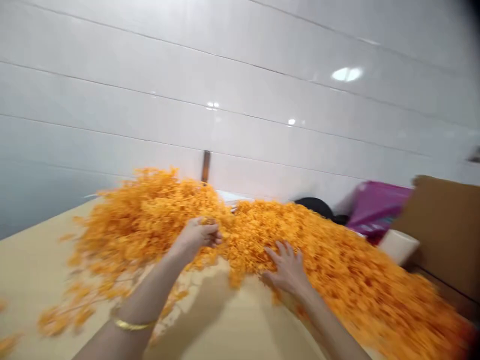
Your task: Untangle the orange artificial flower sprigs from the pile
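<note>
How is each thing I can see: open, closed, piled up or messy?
Left hand: fingers curled in; too blurred to tell what it holds.
Right hand: open, fingers spread at the pile.
Big pile of feathery orange foliage: heaped, loose sprigs at its left edge.
Thin gold-coloured bracelet: worn on the left arm.
Shiny purple bag: slumped; can't tell if closed.
Pale wood-coloured table: partly covered.

Feathery orange sprays (249, 230) lie in bushy, adjoining heaps across a pale table (236, 325).

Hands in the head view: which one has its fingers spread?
The right hand, fingers fanned at the orange foliage; the left hand has its fingers curled.
</note>
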